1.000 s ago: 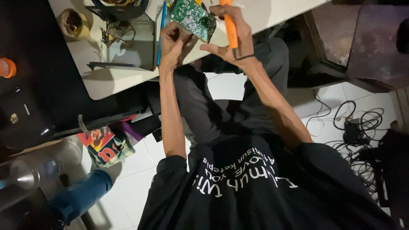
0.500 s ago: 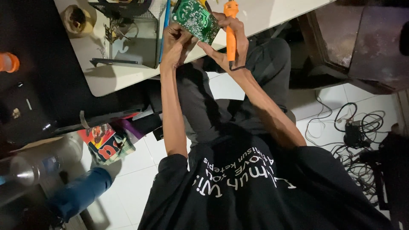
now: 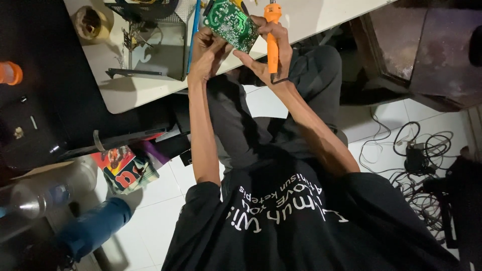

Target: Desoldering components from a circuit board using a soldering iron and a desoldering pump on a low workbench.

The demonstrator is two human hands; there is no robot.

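Observation:
My left hand [image 3: 203, 50] grips the lower left edge of a green circuit board [image 3: 232, 22], held tilted over the edge of the white table [image 3: 140, 90]. My right hand [image 3: 271, 57] is wrapped round an orange-handled soldering tool [image 3: 272, 45] that points up, away from me. Its fingertips also touch the board's right edge. Both forearms reach up from my lap, and I wear a black shirt with white lettering.
On the table lie a roll of tape [image 3: 90, 22] and a metal stand [image 3: 133, 42] on a grey mat. The tiled floor holds a colourful packet [image 3: 123, 168], a blue cylinder [image 3: 95, 226], a clear bottle [image 3: 40, 193] and tangled cables [image 3: 422, 155]. A dark cabinet [image 3: 427, 50] stands at the right.
The orange tool has turned more upright in my right hand. The board has shifted slightly. Both hands stay at the table edge.

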